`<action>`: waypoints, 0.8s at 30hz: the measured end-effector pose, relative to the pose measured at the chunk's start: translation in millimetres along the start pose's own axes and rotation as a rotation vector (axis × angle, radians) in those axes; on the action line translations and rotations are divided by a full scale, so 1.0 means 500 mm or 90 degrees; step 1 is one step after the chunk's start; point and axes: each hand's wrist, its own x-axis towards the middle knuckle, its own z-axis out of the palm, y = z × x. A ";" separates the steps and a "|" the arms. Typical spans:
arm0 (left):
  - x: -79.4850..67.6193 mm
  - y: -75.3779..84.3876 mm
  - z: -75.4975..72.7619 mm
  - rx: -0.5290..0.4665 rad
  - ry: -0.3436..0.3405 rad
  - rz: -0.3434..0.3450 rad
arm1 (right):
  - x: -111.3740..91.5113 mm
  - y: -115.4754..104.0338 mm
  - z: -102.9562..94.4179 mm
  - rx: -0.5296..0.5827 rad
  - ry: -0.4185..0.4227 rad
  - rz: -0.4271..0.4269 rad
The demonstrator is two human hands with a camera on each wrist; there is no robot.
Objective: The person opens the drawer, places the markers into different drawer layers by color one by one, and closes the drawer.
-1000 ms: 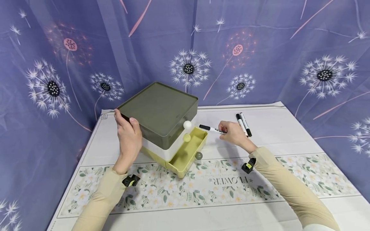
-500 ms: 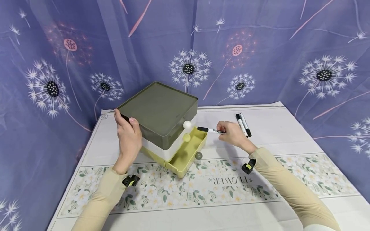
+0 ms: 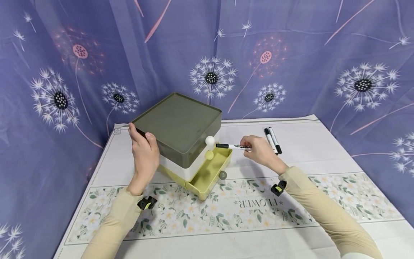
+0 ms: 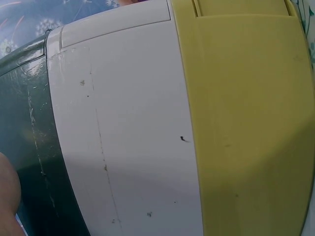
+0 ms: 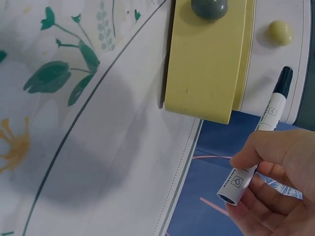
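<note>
A drawer organizer [image 3: 178, 122] stands angled on the table, with a dark green top tier, a white middle tier and a yellow-green bottom tier. Its bottom drawer [image 3: 210, 169] is pulled out, and no contents show in the visible part. My left hand [image 3: 143, 158] lies against the organizer's near left side, fingers and thumb at the dark top tier. My right hand [image 3: 260, 149] pinches a whiteboard marker [image 3: 231, 146] near its rear end. The marker's black cap points left, overlapping the drawer's far end in the head view. In the right wrist view the cap [image 5: 283, 82] appears near the yellow knob [image 5: 280, 32].
Two more markers [image 3: 272, 140] lie side by side beyond my right hand. Round white [image 3: 210, 140], yellow and grey [image 3: 222, 175] knobs stick out from the drawer fronts. A purple dandelion curtain [image 3: 161, 54] hangs behind the table, whose cloth [image 3: 239, 223] has a printed flower band.
My right hand has shifted slightly left, carrying the marker toward the organizer, and the marker has turned closer to level. My left hand and the organizer have stayed in place.
</note>
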 end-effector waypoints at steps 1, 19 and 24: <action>0.000 0.000 0.000 0.000 0.000 0.000 | 0.000 -0.001 0.000 0.001 -0.001 -0.002; -0.002 -0.003 0.003 -0.010 0.018 0.014 | -0.002 -0.023 -0.004 -0.004 -0.002 -0.078; -0.002 -0.001 0.002 -0.008 0.014 0.010 | -0.003 -0.023 -0.003 -0.014 0.009 -0.078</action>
